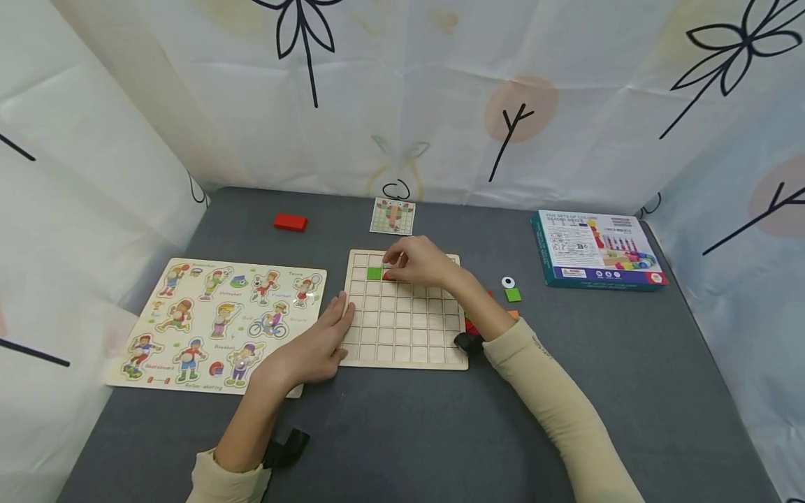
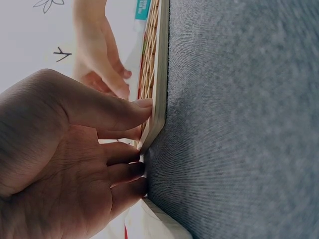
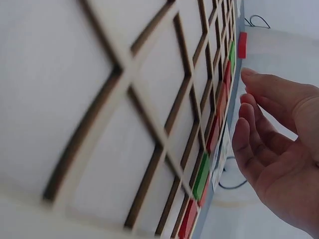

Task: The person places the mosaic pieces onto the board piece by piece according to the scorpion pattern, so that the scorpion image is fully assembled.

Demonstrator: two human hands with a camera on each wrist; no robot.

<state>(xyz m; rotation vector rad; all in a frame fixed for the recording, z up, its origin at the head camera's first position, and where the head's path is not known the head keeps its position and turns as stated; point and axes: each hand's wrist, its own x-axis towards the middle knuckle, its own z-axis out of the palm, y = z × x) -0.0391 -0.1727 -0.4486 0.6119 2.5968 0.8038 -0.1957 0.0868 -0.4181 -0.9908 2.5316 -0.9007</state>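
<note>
A wooden grid board (image 1: pixel 402 335) lies on the grey table. My left hand (image 1: pixel 317 342) rests against its left edge, fingers straight, the thumb (image 2: pixel 124 112) touching the board near its front corner. Over the far rows my right hand (image 1: pixel 420 262) hovers, fingers bent and fingertips close above a red tile (image 1: pixel 388 276) beside a green tile (image 1: pixel 374 273). Nothing shows between the thumb and fingers of my right hand (image 3: pixel 279 134) in the right wrist view. More red tiles (image 3: pixel 188 219) and a green tile (image 3: pixel 201 177) sit in cells along the far side, mostly hidden in the head view.
A picture board of sports figures (image 1: pixel 214 321) lies at left. At the back are a red block (image 1: pixel 290 222) and a small pattern card (image 1: pixel 393 216). Right of the grid lie a loose green tile (image 1: pixel 512 295), a round white piece (image 1: pixel 508 282) and a box (image 1: pixel 600 251).
</note>
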